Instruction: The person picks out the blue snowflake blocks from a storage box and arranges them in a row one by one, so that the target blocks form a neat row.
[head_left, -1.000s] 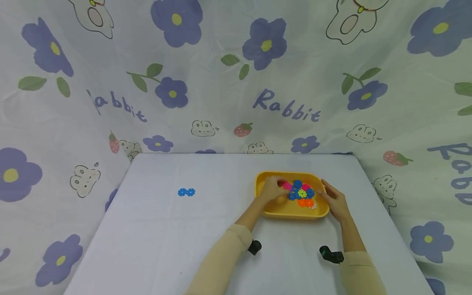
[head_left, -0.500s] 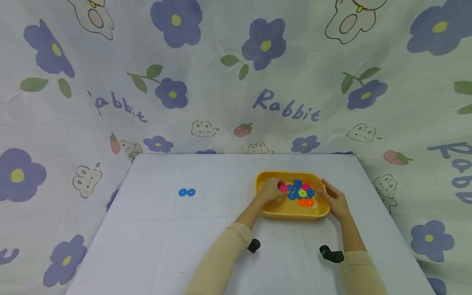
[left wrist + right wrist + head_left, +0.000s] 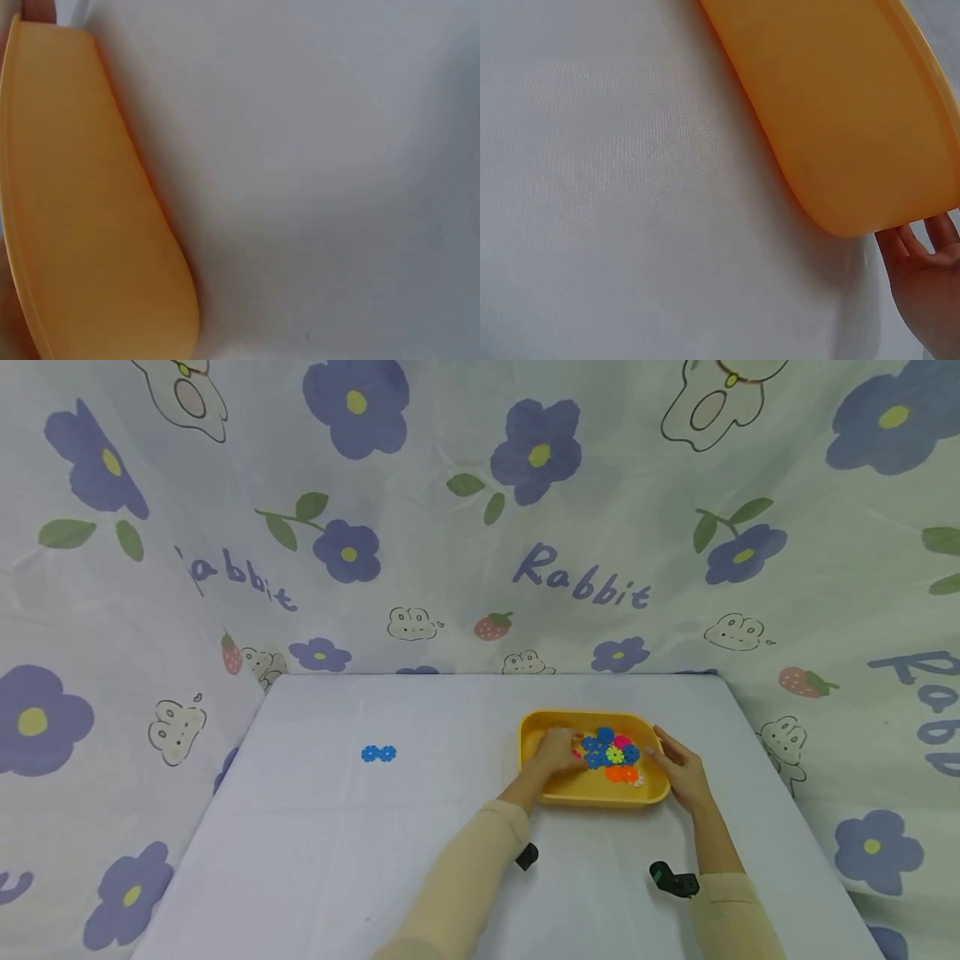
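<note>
Toward the right of the table stands a yellow tray, holding a heap of snowflake building discs: several blue ones, a yellow-green disc, orange discs and a pink disc. My left hand reaches into the tray at the heap's left side, fingers bent downward. A bit of pink disc shows at its fingertips; whether they pinch it is hidden. My right hand grips the tray's right end, thumb over the rim, fingers against the outer wall.
Two blue snowflake discs lie side by side on the white tabletop, well left of the tray. A patterned curtain rises behind the table and along its sides. Dark wrist cameras stick out from the sleeves.
My left hand has shifted slightly right and lower in the tray; the pink disc seen at its fingertips is now mostly covered. The right hand and tray stay put.
</note>
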A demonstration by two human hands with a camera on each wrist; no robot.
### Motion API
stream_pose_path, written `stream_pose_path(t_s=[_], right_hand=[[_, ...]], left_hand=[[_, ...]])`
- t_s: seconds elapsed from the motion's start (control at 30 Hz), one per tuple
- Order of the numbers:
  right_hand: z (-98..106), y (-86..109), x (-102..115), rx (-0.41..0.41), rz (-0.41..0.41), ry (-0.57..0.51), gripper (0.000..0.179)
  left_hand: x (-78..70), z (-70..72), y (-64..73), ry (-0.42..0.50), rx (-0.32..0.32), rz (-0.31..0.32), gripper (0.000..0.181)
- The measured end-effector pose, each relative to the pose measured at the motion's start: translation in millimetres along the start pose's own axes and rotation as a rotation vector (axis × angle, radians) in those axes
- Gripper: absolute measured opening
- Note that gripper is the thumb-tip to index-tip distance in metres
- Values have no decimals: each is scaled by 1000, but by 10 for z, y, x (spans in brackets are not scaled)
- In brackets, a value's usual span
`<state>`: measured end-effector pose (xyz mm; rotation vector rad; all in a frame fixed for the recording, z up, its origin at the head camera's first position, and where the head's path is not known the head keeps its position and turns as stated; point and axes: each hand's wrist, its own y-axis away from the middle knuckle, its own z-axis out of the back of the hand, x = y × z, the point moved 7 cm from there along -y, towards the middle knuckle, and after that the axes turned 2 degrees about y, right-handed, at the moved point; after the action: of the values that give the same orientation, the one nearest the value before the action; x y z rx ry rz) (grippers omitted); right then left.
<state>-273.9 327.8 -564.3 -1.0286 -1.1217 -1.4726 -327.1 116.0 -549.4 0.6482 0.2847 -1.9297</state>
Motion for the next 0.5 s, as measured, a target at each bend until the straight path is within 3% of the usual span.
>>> stream_pose_path(t_s=[0.13, 0.27, 0.5], right_hand=[[10, -6, 15, -5, 2, 2, 66], [3, -5, 31, 2, 9, -2, 65], [-4, 9, 15, -1, 26, -1, 65]], left_hand=[[-92, -40, -19, -80, -2, -15, 57], [-148, -88, 2, -115, -12, -3, 48], [-176, -132, 47, 9, -6, 27, 31]])
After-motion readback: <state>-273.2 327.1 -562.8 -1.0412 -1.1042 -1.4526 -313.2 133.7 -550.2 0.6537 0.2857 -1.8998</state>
